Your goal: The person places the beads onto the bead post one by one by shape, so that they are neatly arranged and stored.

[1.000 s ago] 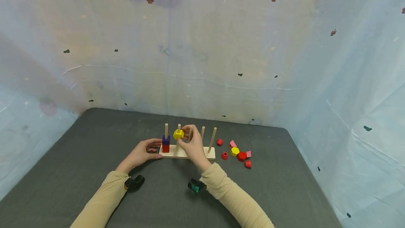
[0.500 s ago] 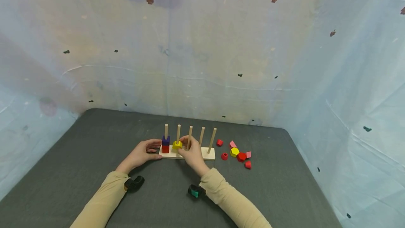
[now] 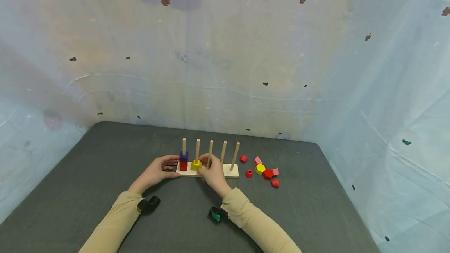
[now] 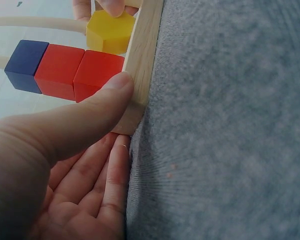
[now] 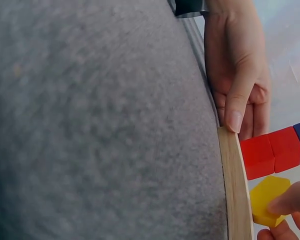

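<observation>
A wooden base (image 3: pixel 230 174) with five upright pegs stands on the grey mat. The first peg carries two red blocks (image 4: pixel 80 72) with a blue block (image 3: pixel 184 156) on top. A yellow hexagon block (image 3: pixel 195 164) sits low on the second peg, pinched by my right hand (image 3: pixel 201 166) between fingertip and thumb (image 5: pixel 289 201). My left hand (image 3: pixel 172 166) grips the base's left end, the thumb (image 4: pixel 112 95) pressed on its front edge (image 4: pixel 142 50) and the fingers behind it.
Loose pieces lie right of the base: a red cylinder (image 3: pixel 243 158), a pink piece (image 3: pixel 258 159), a yellow hexagon (image 3: pixel 260 168), a red hexagon (image 3: pixel 268 174) and other small red and pink ones. Pale sheets wall in the mat on three sides.
The right hand slid the yellow hexagon block from the top of the second peg down to the base. The left hand stayed on the base's end.
</observation>
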Tool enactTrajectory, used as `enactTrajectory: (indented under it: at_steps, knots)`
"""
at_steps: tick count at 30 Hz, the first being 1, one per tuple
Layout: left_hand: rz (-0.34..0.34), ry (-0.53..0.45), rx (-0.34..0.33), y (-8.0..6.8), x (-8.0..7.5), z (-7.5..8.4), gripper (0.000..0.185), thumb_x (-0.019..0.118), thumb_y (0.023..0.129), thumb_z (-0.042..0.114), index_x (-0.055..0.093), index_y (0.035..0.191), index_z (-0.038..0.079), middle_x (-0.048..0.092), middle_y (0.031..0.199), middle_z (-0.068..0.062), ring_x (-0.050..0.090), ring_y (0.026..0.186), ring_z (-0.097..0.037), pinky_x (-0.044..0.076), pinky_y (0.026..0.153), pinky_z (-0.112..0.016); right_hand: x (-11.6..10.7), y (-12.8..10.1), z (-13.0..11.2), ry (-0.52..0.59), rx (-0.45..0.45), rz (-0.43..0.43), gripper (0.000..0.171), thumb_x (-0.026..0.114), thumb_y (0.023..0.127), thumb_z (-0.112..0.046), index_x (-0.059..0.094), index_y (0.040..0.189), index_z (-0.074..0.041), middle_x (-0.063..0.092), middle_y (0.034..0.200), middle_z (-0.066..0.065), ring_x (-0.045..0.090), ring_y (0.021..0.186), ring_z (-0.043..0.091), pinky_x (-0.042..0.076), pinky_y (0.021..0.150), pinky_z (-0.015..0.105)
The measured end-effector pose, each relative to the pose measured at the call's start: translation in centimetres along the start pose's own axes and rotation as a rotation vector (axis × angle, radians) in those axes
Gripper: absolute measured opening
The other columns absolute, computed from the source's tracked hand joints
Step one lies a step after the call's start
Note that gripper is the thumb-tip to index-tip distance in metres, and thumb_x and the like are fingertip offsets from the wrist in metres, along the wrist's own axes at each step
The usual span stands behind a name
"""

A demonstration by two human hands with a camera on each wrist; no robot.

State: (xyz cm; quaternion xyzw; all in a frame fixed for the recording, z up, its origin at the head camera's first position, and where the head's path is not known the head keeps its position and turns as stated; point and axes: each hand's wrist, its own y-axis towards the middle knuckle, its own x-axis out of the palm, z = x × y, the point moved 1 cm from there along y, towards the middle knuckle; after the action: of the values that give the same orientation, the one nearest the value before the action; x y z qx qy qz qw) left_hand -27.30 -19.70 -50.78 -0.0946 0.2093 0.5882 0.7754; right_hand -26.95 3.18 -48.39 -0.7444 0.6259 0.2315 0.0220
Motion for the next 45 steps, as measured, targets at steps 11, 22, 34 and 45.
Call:
enactTrajectory:
  at_steps: [11, 22, 34, 45]
  knots:
    - [0.003, 0.005, 0.004, 0.0, 0.1, 0.0, 0.066, 0.08, 0.079, 0.016, 0.049, 0.135, -0.002, 0.053, 0.132, -0.021, 0.053, 0.118, -0.034, 0.047, 0.094, -0.045, -0.8, -0.9, -0.3, 0.049, -0.044, -0.025, 0.042, 0.067, 0.078, 0.011, 0.059, 0.119, 0.006, 0.064, 0.112, 0.019, 0.06, 0.104, 0.035, 0.05, 0.087, 0.048]
    - [0.01, 0.048, 0.051, -0.1, 0.0, -0.1, 0.068, 0.081, 0.078, 0.021, 0.05, 0.134, -0.003, 0.054, 0.13, -0.022, 0.054, 0.115, -0.035, 0.05, 0.091, -0.042, -3.8, -3.5, -0.1, -0.025, -0.019, -0.134, 0.057, 0.07, 0.084, 0.002, 0.048, 0.136, 0.003, 0.052, 0.133, 0.019, 0.051, 0.121, 0.033, 0.044, 0.099, 0.042]
    - [0.013, 0.027, -0.018, 0.0, 0.0, 0.1, 0.065, 0.079, 0.079, 0.014, 0.05, 0.134, -0.002, 0.054, 0.13, -0.021, 0.053, 0.118, -0.034, 0.046, 0.096, -0.046, -9.2, -6.9, -1.8, 0.008, -0.067, -0.137, 0.048, 0.067, 0.083, 0.009, 0.051, 0.129, 0.009, 0.054, 0.126, 0.027, 0.055, 0.113, 0.043, 0.046, 0.093, 0.054]
    - [0.013, 0.028, -0.023, 0.0, 0.1, 0.2, 0.065, 0.079, 0.079, 0.015, 0.05, 0.135, -0.002, 0.054, 0.131, -0.021, 0.053, 0.118, -0.033, 0.046, 0.096, -0.046, -15.6, -8.4, 2.4, -0.077, 0.107, 0.064, 0.049, 0.071, 0.082, 0.006, 0.056, 0.128, -0.002, 0.058, 0.126, 0.016, 0.059, 0.109, 0.032, 0.051, 0.088, 0.044]
